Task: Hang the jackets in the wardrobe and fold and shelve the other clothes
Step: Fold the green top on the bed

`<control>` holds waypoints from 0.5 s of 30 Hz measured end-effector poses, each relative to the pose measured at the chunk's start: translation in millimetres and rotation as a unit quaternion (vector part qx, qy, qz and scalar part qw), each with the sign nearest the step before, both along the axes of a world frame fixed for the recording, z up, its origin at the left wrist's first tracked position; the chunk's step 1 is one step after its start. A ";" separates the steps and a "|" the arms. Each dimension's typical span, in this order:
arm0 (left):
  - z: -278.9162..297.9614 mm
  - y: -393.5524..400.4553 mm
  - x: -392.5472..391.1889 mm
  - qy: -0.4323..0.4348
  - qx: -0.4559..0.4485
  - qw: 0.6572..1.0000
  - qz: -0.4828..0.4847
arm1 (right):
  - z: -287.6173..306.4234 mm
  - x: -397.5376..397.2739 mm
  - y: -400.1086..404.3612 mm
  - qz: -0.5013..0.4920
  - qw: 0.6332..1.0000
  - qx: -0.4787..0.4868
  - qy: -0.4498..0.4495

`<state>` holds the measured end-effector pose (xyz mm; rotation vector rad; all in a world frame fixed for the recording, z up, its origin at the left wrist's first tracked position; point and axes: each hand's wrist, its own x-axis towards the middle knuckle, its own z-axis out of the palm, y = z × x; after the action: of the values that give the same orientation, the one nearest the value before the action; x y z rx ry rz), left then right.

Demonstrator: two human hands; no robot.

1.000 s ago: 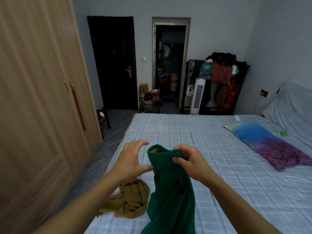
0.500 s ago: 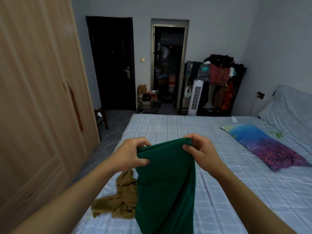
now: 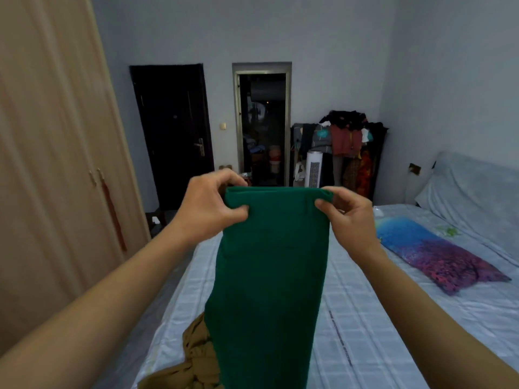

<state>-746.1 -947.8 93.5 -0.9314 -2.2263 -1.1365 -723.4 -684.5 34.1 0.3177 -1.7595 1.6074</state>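
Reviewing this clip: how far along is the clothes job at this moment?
Nothing looks finished: the wardrobe doors are closed. In hand: left hand and right hand pinch the green garment by its top edge, unfolded. Left: the brown garment crumpled on the bed.

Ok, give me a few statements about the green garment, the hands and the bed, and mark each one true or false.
1. Both hands pinch the green garment at its top edge. True: left hand, right hand.
2. The garment lies flat on the bed. False: it is held up and hangs down.
3. A brown garment lies on the bed by the green one's lower part. True.
4. The wardrobe doors stand open. False: they are closed.
5. A colourful pillow lies on the bed to the right. True.
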 end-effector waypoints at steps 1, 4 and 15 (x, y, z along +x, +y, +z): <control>15.4 4.5 1.8 0.004 0.014 1.000 -0.008 | 13.7 -0.2 4.6 0.002 1.000 -0.023 0.017; 40.7 14.0 4.7 -0.060 -0.066 0.994 -0.060 | 37.3 2.1 19.0 0.015 0.999 -0.042 0.031; -3.3 47.5 5.0 -0.132 -0.163 0.976 -0.054 | -15.1 22.4 68.7 0.080 0.995 -0.038 -0.050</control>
<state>-741.1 -900.4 90.2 -1.0972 -2.6648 -1.0059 -701.0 -615.7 19.0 0.3559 -1.7787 1.8280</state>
